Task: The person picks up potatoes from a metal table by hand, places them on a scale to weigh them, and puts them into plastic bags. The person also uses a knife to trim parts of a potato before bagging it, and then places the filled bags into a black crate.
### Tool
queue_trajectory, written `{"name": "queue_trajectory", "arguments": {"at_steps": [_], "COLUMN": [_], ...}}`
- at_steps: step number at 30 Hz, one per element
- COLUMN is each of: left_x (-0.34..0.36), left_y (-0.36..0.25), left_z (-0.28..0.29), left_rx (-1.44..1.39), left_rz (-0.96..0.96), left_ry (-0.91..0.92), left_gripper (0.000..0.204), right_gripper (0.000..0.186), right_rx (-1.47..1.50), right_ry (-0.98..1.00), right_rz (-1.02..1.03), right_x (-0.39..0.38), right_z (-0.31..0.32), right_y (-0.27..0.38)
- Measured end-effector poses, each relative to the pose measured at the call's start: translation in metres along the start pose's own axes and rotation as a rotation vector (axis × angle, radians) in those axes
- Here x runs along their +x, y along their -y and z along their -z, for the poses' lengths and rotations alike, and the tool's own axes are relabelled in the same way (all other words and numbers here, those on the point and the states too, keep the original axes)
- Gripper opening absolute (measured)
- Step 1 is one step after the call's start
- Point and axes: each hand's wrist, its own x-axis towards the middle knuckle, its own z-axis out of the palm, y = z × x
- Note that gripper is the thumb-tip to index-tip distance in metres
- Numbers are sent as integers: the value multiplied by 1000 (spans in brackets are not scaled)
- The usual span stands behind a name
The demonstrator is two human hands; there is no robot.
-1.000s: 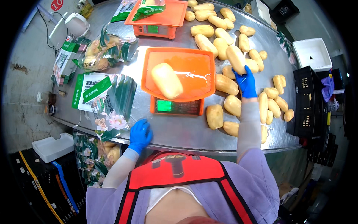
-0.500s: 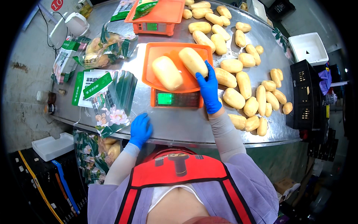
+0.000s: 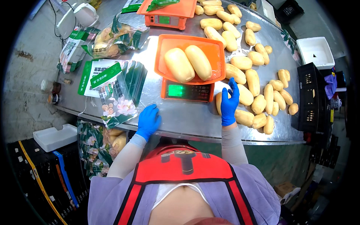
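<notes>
Two thick, pale lotus root pieces, a left one (image 3: 179,65) and a right one (image 3: 198,62), lie side by side on the orange tray (image 3: 216,56) of a digital scale (image 3: 205,93) with a lit green display. My right hand (image 3: 229,102), in a blue glove, is off the tray at the scale's right. Its thumb and fingers are apart beside a lotus root (image 3: 244,95), and nothing shows between them. My left hand (image 3: 149,122), also blue-gloved, rests at the table's front edge with its fingers stretched out. Beside it is a stack of printed clear bags (image 3: 118,95).
Several loose lotus roots (image 3: 253,82) cover the steel table's right side. A second orange scale (image 3: 165,20) stands at the back, near a filled bag (image 3: 118,41). At the right are a black crate (image 3: 309,95) and a white foam box (image 3: 315,52).
My right hand has let go of the right lotus root on the tray and moved down and right toward the loose ones. That root now lies against the other. My left hand stays by the table edge.
</notes>
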Motion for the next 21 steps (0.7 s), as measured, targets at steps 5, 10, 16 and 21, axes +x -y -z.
{"name": "queue_trajectory", "arguments": {"at_steps": [5, 10, 16, 21], "left_x": [-1, 22, 55, 49], "left_y": [4, 8, 9, 1], "left_z": [-4, -22, -43, -40], "left_rx": [-9, -189, -535, -748], "left_rz": [25, 211, 281, 387], "left_ry": [-6, -39, -9, 46], "left_gripper": [44, 61, 70, 72], "right_gripper": [53, 51, 70, 78], "right_rx": [90, -122, -562, -526], "right_ry": [10, 134, 316, 402], "right_rz": [-138, -110, 33, -159], "right_x": [-26, -31, -35, -37], "right_z": [11, -5, -21, -17], "right_y": [-47, -42, -26, -2]}}
